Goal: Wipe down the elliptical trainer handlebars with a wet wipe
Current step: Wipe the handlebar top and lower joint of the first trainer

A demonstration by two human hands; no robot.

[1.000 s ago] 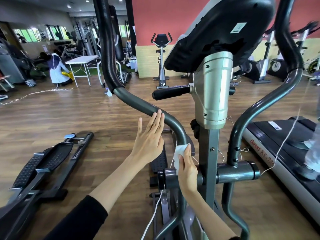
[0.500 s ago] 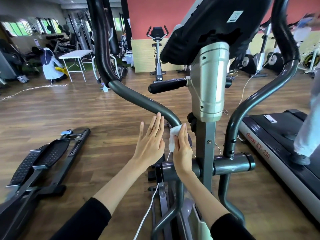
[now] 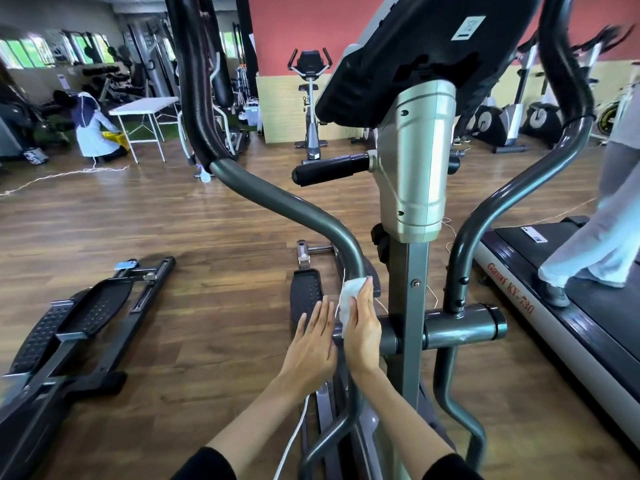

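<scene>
— Wet wipe (image 3: 349, 296): where is it held?
— Against the lower end of the left handlebar (image 3: 294, 209), just above the pivot tube (image 3: 460, 327); it is clamped there by the right hand (image 3: 360, 327).
— And the left hand (image 3: 313, 336)?
— Held flat, fingers straight, nothing gripped, just beside the right hand.
— What else is seen?
— A treadmill (image 3: 588, 336), at the right, being walked on.

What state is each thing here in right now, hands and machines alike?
Wet wipe: held against left handlebar, low down.
Right hand: holds the wipe.
Left hand: flat, fingers straight, holding nothing.
Right handlebar: untouched.
Treadmill: someone's feet on its belt.
</scene>
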